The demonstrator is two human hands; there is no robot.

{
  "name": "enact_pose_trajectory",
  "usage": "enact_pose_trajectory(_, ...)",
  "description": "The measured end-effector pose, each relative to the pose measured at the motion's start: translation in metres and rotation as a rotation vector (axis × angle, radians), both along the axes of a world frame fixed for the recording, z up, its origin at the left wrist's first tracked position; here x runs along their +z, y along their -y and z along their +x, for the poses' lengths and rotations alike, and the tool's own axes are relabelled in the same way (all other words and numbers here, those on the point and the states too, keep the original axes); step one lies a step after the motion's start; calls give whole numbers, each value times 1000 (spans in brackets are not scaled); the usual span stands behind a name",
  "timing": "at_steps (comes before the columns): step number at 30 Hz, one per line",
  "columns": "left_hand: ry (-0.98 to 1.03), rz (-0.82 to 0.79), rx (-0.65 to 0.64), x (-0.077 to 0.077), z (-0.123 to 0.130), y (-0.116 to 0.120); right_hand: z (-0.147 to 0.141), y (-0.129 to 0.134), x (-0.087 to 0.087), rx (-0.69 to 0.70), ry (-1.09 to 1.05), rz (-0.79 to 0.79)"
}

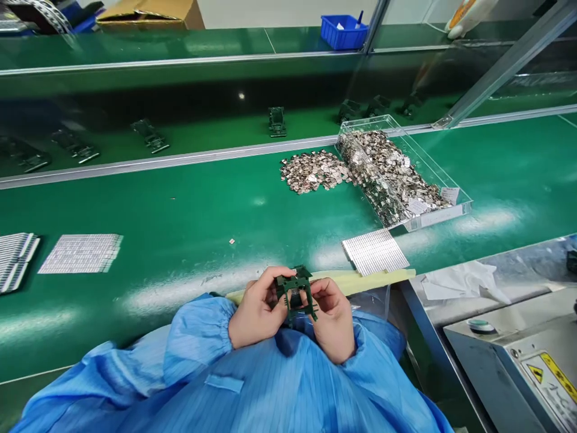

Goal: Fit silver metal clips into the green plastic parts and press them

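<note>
Close to my body, in front of the bench edge, a dark green frame-like part (296,293) is held between both hands. My left hand (259,310) grips its left side, thumb at the front and fingers along the top. My right hand (332,319) pinches its right side with thumb and fingertips. Behind them on the green bench lie a block of silvery strips (375,252) and a loose pile of small metal pieces (314,171). A clear tray (457,210) full of similar pieces stands beside the pile.
Stacked strips (81,253) lie at the left. Several green parts, one of them upright (276,122), stand beyond a metal rail (180,161). A blue basket (344,32) and a cardboard box (151,14) sit on the shelf. A grey machine (518,349) is at the lower right.
</note>
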State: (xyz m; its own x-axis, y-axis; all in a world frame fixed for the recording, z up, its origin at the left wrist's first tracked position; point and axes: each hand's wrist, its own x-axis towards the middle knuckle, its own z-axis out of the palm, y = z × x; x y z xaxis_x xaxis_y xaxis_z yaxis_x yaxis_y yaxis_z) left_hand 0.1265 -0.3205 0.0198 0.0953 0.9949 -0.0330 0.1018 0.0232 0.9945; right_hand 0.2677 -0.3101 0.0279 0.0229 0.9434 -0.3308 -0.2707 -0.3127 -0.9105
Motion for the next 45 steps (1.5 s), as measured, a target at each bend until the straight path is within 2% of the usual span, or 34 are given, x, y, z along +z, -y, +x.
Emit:
enact_pose_trajectory(3,36,-29,35,0,-2,3,-4,0,-5,16,28,47)
enact_pose_trajectory(6,84,-19,125,2,-12,7,-17,-7,-5,118,-13,103)
enact_pose_trajectory(8,105,-8,241,5,-26,11,-31,-18,-3,269,-54,134)
enact_pose_trajectory(11,163,-31,480,7,-53,18,-57,-47,-1,586,-14,205)
enact_pose_trajectory(12,185,-41,570,6,-63,20,-67,-59,-1,654,57,257)
enact_pose_trajectory(14,214,-40,728,2,-83,21,-84,-83,-4,716,378,435)
enact_pose_trajectory(17,246,-3,840,-5,-104,19,-105,-108,-6,776,916,690)
enact_pose_trajectory(20,277,16,842,-7,-109,15,-115,-114,-3,895,1107,768)
enact_pose_trajectory(25,272,21,792,-3,-100,4,-120,-104,13,1054,1333,836)
enact_pose_trajectory(30,296,13,738,1,-96,-7,-125,-107,20,1099,1511,800)
enact_pose_trajectory(34,342,2,743,5,-89,-11,-121,-106,20,1115,1556,884)
enact_pose_trajectory(38,496,-32,711,3,-77,-18,-106,-110,7,1080,1571,996)
enact_pose_trajectory(42,572,32,697,-4,-73,-29,-98,-121,-19,950,1467,1312)
enact_pose_trajectory(45,567,65,701,-1,-65,-27,-89,-115,-26,862,1369,1347)
